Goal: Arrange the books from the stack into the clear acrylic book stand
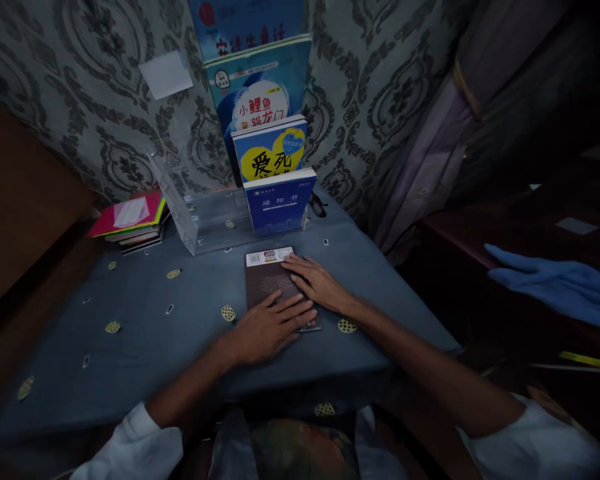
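Only the head view to go on here, and it's pretty dim. A small dark book (264,280) lies flat on the blue tablecloth (145,360), right in front of the person, barcode strip (267,257) at the far end. Both hands are on it, and neither is clamped around anything. The left hand (273,327) lies palm-down across the near part, fingers loosely spread, while the right hand (320,283) rests over the right edge, its fingertips near the far corner. My guess is the flat hands are there to steady it, since a thin book could slide on cloth.

Just beyond sits a clear rack (220,233). At its right end a blue booklet (280,217) stands in front and taller covers (255,83) rise in steps behind, probably so the titles can be read. A pile of books (136,223) lies flat left of the rack, and eyeglasses (318,205) sit just to its right. Way off right there's a blue glove (555,277); can't tell whether a hand's inside.
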Action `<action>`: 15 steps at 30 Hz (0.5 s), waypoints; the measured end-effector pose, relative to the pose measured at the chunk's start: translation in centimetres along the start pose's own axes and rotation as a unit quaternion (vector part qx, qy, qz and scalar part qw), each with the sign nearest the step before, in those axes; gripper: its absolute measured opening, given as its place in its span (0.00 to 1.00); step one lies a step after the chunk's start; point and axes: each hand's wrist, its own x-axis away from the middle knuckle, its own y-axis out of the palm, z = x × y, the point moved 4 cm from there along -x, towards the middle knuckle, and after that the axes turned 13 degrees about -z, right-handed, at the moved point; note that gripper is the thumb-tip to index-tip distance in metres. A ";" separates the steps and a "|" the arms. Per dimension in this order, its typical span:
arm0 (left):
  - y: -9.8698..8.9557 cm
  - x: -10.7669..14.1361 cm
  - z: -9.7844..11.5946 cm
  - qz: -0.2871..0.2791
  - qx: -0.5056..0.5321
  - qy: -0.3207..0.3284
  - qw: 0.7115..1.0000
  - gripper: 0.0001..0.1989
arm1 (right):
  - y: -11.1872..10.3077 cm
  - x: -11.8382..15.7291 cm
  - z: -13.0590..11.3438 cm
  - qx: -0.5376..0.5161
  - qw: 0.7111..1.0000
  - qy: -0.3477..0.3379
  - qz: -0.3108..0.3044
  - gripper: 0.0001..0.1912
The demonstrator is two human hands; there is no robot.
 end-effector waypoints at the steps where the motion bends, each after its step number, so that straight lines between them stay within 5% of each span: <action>1: 0.1 0.0 0.0 0.005 -0.002 0.000 1.000 0.24 | 0.1 0.5 -0.2 -0.005 1.000 -0.005 0.000 0.22; 15: 0.4 0.3 0.0 0.055 -0.002 -0.002 0.998 0.23 | 0.2 6.4 -2.6 -0.042 0.999 -0.022 0.005 0.24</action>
